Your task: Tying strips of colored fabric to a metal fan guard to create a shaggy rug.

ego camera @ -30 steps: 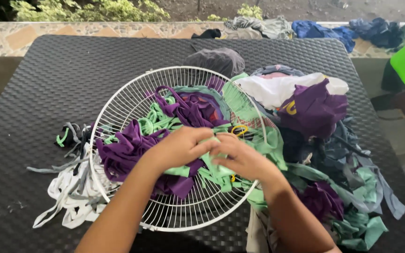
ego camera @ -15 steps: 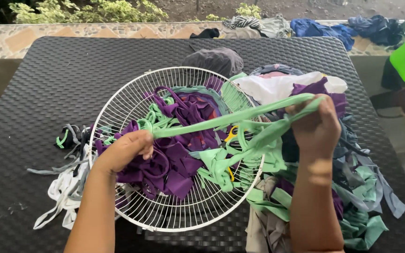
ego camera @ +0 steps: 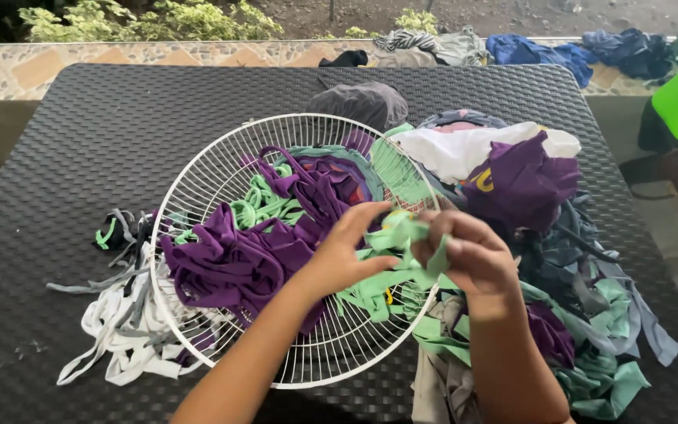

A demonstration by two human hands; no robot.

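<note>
Head view, left to right, all places given from the white wire grille [ego camera: 198, 177] lying flat on the dark woven bench [ego camera: 72, 133].

Left of the grille: a heap of white strips [ego camera: 111, 330] on the bench, touching the rim, with a small tangle of black strips [ego camera: 115, 232] just above it.

Inside the grille: purple strips [ego camera: 233, 263] bunched in the left and middle part, and green loops [ego camera: 256, 208] woven just above them.

Left hand [ego camera: 339, 255]: over the middle of the grille, fingers half open and stretched toward the right, fingertips touching a green strip [ego camera: 402, 235]; whether they grip it or only touch it cannot be told.

Right hand [ego camera: 464, 255]: over the right rim of the grille, fingers curled nearly closed, pinching the same green strip. The strip runs between the two hands and trails down onto the grille's right part.

Behind the grille: a grey cloth [ego camera: 359, 102] bundled at the far rim.

Right of the grille: a pile of cloth on the bench, with a white cloth [ego camera: 464, 149] at the top, a purple cloth [ego camera: 523, 180] just beside it, and grey and green scraps [ego camera: 614, 377] lower down.

No packages, labels or signs can be made out.
</note>
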